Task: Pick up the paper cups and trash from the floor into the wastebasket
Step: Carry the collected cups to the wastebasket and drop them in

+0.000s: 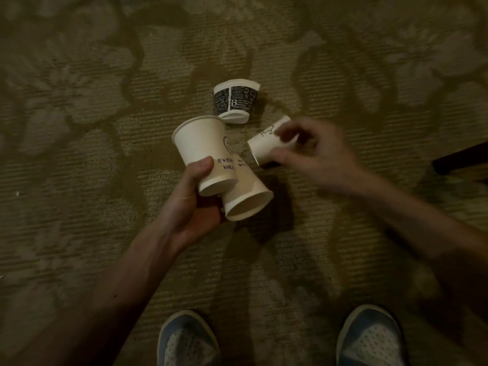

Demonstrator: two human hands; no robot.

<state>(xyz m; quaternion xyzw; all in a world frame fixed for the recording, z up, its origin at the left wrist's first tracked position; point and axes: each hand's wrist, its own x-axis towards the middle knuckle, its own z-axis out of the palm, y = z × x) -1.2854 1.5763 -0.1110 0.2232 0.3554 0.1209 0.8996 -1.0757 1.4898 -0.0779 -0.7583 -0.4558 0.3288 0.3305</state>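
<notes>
Head view: dim light, looking straight down on a patterned carpet (pixel 79 133).

Hard to make out or cut off:
- The right hand (pixel 317 154) is smeared by blur, so its fingers cannot be told apart.
- Both forearms run out at the lower corners.
- The left shoe (pixel 188 339) and the right shoe (pixel 372 336) are cut by the bottom edge.
- A dark object (pixel 462 159) at the right border is too cropped to name.
- A pale fleck (pixel 17 192) lies far left, too small to identify.
- The cup lettering is partly covered; only "EVER / WILL" reads.

Cups and hands:
- The first cream cup (pixel 203 151) is tilted, with its mouth up-left. The left hand (pixel 190 204) grips it near the base, thumb across the wall.
- The second cream cup (pixel 245 191) is in the same left hand, pressed against the first, with its open mouth toward the camera. The fingers behind it are hidden.
- The third cream cup (pixel 266 146) lies sideways, just right of the first. The right hand is curled round it, thumb below and fingers over the top. Whether it is clear of the carpet cannot be told.
- The crushed dark-printed cup (pixel 235 101) lies flattened on the carpet beyond the hands. Neither hand holds it, and its lower end is just beside the first cup's rim — contact unclear.
</notes>
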